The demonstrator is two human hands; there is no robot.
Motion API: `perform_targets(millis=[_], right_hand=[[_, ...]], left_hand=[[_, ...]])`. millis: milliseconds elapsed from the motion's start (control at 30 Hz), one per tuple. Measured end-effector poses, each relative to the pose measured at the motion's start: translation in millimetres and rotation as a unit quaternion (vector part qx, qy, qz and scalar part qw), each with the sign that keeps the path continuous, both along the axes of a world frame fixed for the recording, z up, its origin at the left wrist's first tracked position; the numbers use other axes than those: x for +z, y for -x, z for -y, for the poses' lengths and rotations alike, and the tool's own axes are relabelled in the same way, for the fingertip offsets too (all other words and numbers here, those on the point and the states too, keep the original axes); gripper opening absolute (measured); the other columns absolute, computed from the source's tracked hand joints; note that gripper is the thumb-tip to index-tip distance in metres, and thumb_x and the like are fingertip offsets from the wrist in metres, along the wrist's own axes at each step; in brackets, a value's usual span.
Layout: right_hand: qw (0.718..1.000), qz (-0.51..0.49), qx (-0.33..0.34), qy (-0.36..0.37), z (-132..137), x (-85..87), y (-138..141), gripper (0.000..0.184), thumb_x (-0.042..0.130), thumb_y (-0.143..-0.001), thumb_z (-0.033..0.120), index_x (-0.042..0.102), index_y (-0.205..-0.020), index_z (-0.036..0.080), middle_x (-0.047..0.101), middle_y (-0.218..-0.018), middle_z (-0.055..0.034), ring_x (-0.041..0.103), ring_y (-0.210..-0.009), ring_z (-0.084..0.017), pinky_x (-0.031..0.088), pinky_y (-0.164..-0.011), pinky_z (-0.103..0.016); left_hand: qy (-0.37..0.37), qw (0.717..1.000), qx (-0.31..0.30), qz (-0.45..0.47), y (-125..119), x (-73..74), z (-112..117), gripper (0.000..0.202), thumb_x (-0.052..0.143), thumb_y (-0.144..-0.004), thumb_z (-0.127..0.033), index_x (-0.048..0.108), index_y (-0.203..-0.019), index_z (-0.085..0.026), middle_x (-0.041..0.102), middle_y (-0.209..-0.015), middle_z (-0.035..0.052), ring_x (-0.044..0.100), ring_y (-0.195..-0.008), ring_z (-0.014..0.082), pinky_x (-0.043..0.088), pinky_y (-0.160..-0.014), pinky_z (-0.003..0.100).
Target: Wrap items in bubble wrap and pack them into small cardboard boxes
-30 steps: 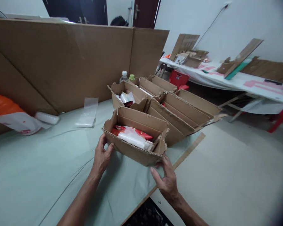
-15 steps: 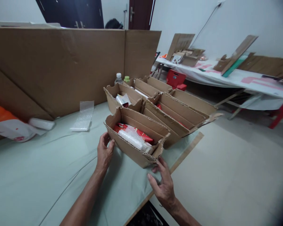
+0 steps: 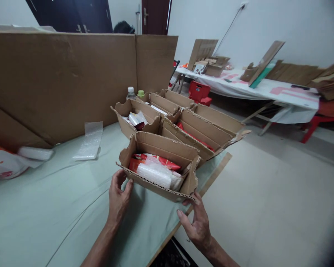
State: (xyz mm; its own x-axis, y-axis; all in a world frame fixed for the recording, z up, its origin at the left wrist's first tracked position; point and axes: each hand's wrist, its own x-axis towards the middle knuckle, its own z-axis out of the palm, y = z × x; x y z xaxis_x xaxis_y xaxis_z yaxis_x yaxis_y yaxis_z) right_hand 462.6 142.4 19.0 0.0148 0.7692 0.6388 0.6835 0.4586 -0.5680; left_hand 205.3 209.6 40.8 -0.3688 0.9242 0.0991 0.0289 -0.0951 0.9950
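Note:
An open cardboard box (image 3: 158, 183) sits near the table's front edge, holding red packets (image 3: 156, 159) and a bubble-wrapped bundle (image 3: 156, 173). My left hand (image 3: 117, 196) grips the box's left front corner, thumb on the rim. My right hand (image 3: 196, 220) touches the box's right front bottom corner, fingers bent under it. Both hands hold the box.
More open cardboard boxes (image 3: 189, 126) stand behind it in rows. A bubble-wrap sheet (image 3: 89, 141), an orange-white bag (image 3: 2, 163) and two bottles (image 3: 130, 92) lie on the pale green tablecloth (image 3: 44, 207). A tall cardboard wall (image 3: 72, 74) backs the table. Another table (image 3: 256, 89) stands right.
The view shifted left and down. The box has come slightly nearer to me and tilted, with both hands still at its front corners.

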Motion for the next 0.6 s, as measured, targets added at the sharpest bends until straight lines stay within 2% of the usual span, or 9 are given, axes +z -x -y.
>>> perform_targets(millis=[133,233,400,500,600], right_hand=[[1.000,0.018,-0.016,0.002,12,-5.8,-13,0.049,0.060,-0.093,0.033,0.053,-0.140,0.019,0.063,-0.126,-0.0182,0.058,-0.129,-0.037,0.059,-0.094,-0.054],[0.999,0.021,-0.019,0.015,23,-7.3,-15,0.055,0.060,-0.092,0.033,0.050,-0.145,0.020,0.059,-0.135,-0.0192,0.055,-0.133,-0.039,0.058,-0.096,-0.058],[0.999,0.017,0.010,0.025,32,-3.3,1,0.068,0.059,-0.091,0.021,0.038,-0.155,0.025,0.046,-0.154,-0.0175,0.049,-0.140,-0.039,0.059,-0.098,-0.058],[0.998,0.002,0.037,0.043,29,-3.0,11,0.066,0.058,-0.091,0.017,0.041,-0.154,0.027,0.040,-0.160,-0.0161,0.050,-0.141,-0.037,0.059,-0.100,-0.055],[0.998,-0.011,0.035,0.052,18,-4.0,15,0.061,0.056,-0.092,0.015,0.045,-0.152,0.026,0.040,-0.160,-0.0160,0.050,-0.142,-0.034,0.060,-0.101,-0.050]], left_hand=[[-0.009,0.999,-0.043,-0.012,-9,-0.1,-5,0.049,0.073,-0.084,-0.047,0.058,-0.123,-0.020,0.066,-0.125,0.0118,0.064,-0.117,0.0251,0.049,-0.108,0.047],[-0.022,0.997,-0.073,-0.016,-18,-3.6,-15,0.054,0.072,-0.085,-0.045,0.056,-0.129,-0.021,0.063,-0.133,0.0129,0.062,-0.123,0.0268,0.045,-0.113,0.049],[-0.055,0.992,-0.112,-0.023,-49,-20.4,-25,0.072,0.068,-0.087,-0.047,0.042,-0.149,-0.026,0.038,-0.159,0.0155,0.040,-0.147,0.0320,0.045,-0.114,0.049],[-0.047,0.984,-0.173,-0.021,-66,-31.8,-22,0.068,0.064,-0.089,-0.046,0.043,-0.150,-0.025,0.041,-0.159,0.0165,0.041,-0.146,0.0333,0.048,-0.111,0.051],[-0.040,0.977,-0.208,-0.028,-74,-40.3,-16,0.067,0.064,-0.089,-0.043,0.045,-0.150,-0.023,0.047,-0.155,0.0176,0.047,-0.142,0.0336,0.044,-0.114,0.053]])
